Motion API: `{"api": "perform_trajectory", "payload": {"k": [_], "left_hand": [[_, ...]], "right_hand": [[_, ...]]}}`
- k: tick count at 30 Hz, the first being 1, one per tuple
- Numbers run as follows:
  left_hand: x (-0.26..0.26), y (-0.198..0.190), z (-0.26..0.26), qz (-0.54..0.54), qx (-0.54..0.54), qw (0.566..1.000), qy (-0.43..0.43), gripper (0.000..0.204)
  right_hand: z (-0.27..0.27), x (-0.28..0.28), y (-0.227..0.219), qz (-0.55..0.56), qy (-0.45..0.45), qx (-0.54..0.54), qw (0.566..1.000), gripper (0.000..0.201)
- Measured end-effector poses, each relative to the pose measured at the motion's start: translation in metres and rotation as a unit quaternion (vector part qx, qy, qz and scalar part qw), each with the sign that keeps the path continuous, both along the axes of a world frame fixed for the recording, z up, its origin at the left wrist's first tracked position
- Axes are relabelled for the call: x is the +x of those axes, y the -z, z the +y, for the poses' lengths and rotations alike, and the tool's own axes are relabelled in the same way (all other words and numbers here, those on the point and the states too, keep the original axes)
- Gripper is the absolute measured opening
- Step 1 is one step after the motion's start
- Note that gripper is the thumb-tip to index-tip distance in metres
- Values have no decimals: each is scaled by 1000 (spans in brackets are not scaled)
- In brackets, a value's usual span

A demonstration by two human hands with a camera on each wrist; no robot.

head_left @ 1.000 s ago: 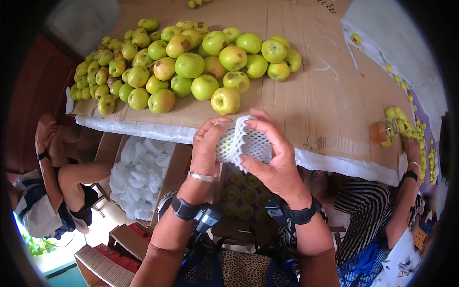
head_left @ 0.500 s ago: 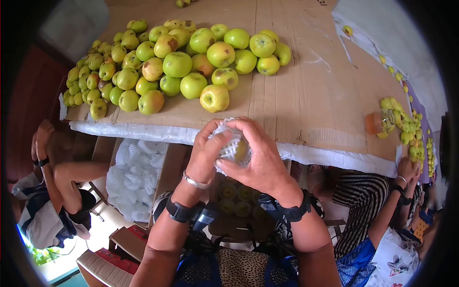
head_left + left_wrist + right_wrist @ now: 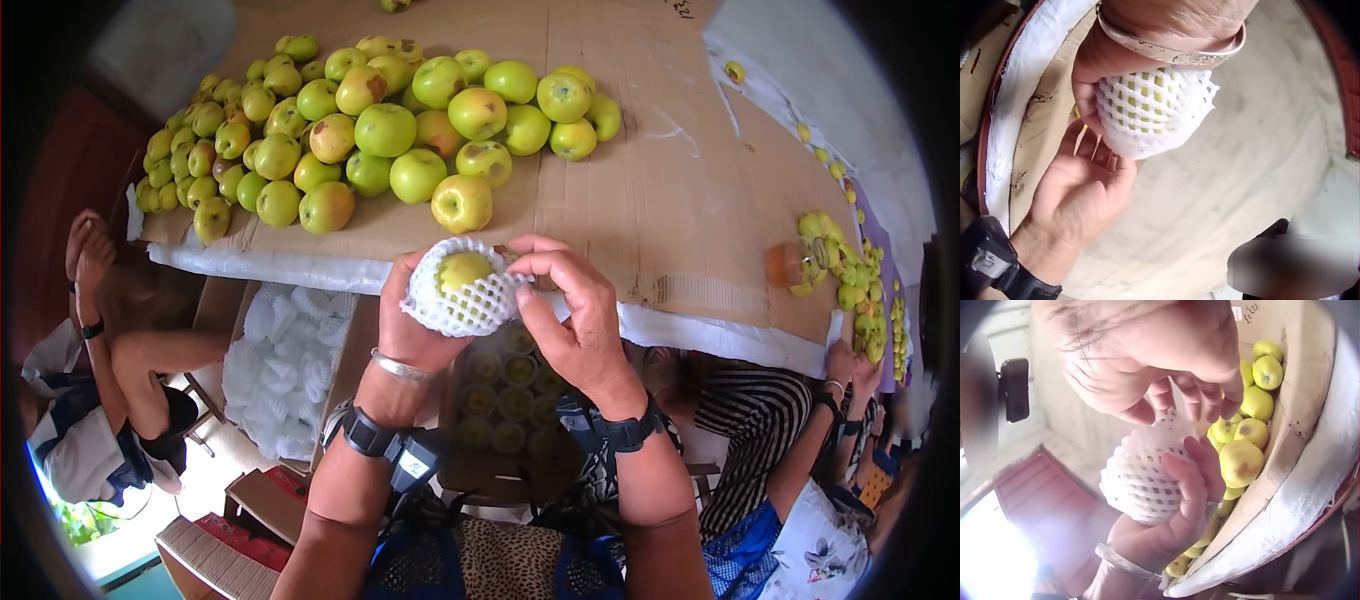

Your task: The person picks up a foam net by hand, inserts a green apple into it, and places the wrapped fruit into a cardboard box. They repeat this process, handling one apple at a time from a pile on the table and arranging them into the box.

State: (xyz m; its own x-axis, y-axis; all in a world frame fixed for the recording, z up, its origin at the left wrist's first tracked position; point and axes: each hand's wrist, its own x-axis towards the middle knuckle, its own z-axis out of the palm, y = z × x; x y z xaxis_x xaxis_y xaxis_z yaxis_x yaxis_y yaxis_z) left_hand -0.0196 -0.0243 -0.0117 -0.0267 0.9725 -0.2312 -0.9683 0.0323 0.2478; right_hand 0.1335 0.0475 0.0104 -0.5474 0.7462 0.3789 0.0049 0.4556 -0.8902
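A yellow-green apple [image 3: 464, 271] sits inside a white foam net [image 3: 470, 312], its top bare in the head view. My left hand [image 3: 408, 325] cups the netted apple from the left and below. With thumb and fingers, my right hand [image 3: 575, 320] pinches the net's edge on the right side. The left wrist view has the foam net [image 3: 1147, 115] under the left palm, the right hand [image 3: 1082, 190] touching its end. In the right wrist view the left fingers curl round the net [image 3: 1147, 481] while the right hand [image 3: 1154, 356] holds its tip.
Many loose apples [image 3: 385, 130] cover the left of the cardboard-topped table [image 3: 680, 220]. Below its edge stand a box of white foam nets [image 3: 285, 370] and a box of packed apples [image 3: 515, 403]. A jar [image 3: 790, 263] lies at the right, near other people's arms.
The left hand has turned palm up under the apple, whose top now shows through the net's opening. The right hand has moved from around the net to its right edge.
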Motion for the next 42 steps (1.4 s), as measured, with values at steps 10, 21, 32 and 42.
{"api": "perform_trajectory", "payload": {"k": [10, 21, 32, 42], "left_hand": [[-12, 7, -2, 111, -109, 987, -43, 40], [-9, 11, -1, 9, 49, 992, -114, 44], [5, -2, -7, 69, 84, 990, -92, 43], [23, -5, 0, 125, 14, 990, -65, 41]], "right_hand": [[-4, 0, 6, -128, -26, 184, 974, 26], [-14, -14, 8, -87, 33, 320, 943, 21], [-18, -18, 13, 26, -37, 10, 999, 99], [-11, -19, 9, -12, 44, 143, 989, 86]]}}
